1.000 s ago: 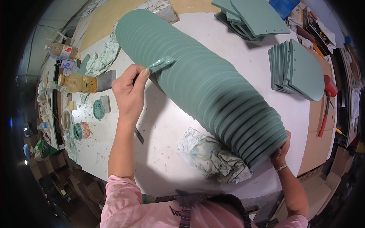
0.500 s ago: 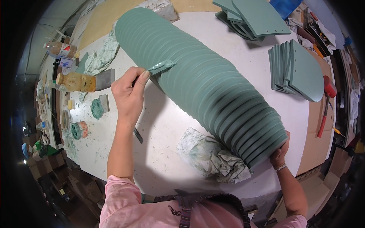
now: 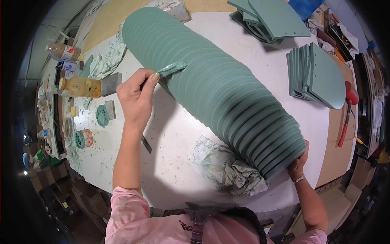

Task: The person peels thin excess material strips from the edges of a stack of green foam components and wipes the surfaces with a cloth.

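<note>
A long, ribbed stack of curved green plates (image 3: 199, 77) lies slantwise across the table, its far end at the upper left. My left hand (image 3: 137, 97) is closed in a pinch on a thin spatula (image 3: 172, 69) smeared with green paste. The spatula's tip is over the stack's left side; whether it touches cannot be told. At the near right end, my right hand (image 3: 297, 164) grips the stack, some fingers hidden behind it. Against the stack's near side lies a crumpled, stained cloth (image 3: 225, 168).
At left are a jar of amber liquid (image 3: 81, 87), a grey block (image 3: 111, 84), a green paste patch (image 3: 102, 116) and an open paste jar (image 3: 84, 139). More green plates (image 3: 321, 77) stand at right, beside a red mallet (image 3: 350, 95). A dark blade (image 3: 146, 144) lies by my left forearm.
The spatula's tip has shifted slightly upward in the view, and my left hand has moved a little left. My right hand stays at the stack's near end.
</note>
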The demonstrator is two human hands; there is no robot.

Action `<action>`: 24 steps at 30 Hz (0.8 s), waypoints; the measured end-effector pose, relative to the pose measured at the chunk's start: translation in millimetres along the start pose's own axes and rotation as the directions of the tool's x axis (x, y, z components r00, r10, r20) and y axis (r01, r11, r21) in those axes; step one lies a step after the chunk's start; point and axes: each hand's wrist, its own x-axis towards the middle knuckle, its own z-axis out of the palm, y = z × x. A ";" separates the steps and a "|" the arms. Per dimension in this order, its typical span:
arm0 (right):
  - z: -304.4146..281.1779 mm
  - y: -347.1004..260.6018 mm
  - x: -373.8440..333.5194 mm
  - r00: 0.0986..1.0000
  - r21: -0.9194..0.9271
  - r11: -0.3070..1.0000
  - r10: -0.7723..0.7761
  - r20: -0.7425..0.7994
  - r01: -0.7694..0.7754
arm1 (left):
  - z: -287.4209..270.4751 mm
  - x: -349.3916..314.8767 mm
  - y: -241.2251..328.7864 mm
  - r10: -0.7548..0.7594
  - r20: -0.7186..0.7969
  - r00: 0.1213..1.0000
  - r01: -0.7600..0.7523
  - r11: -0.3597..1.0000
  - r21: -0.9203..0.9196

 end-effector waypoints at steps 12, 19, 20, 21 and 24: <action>-0.4 -2.8 1.5 1.000 -0.034 0.999 -0.020 -0.012 0.020 | -4.3 -0.4 -0.1 0.218 -0.019 0.976 -0.214 0.969 0.125; -0.6 -4.6 2.8 0.999 -0.046 0.998 -0.040 -0.025 0.039 | -1.8 1.4 1.8 0.187 -0.002 0.982 -0.185 0.974 0.130; 0.4 -4.8 2.3 0.999 -0.025 0.999 -0.035 -0.029 0.035 | -3.1 0.1 1.0 0.188 -0.006 0.982 -0.185 0.975 0.126; 0.5 -4.0 1.7 0.999 -0.025 0.999 -0.035 -0.031 0.034 | -2.8 1.1 1.0 0.189 -0.005 0.982 -0.187 0.974 0.125; 0.0 -1.5 0.5 1.000 0.014 1.000 -0.006 -0.017 0.007 | -0.1 7.4 1.9 0.102 0.001 0.995 -0.101 0.991 0.091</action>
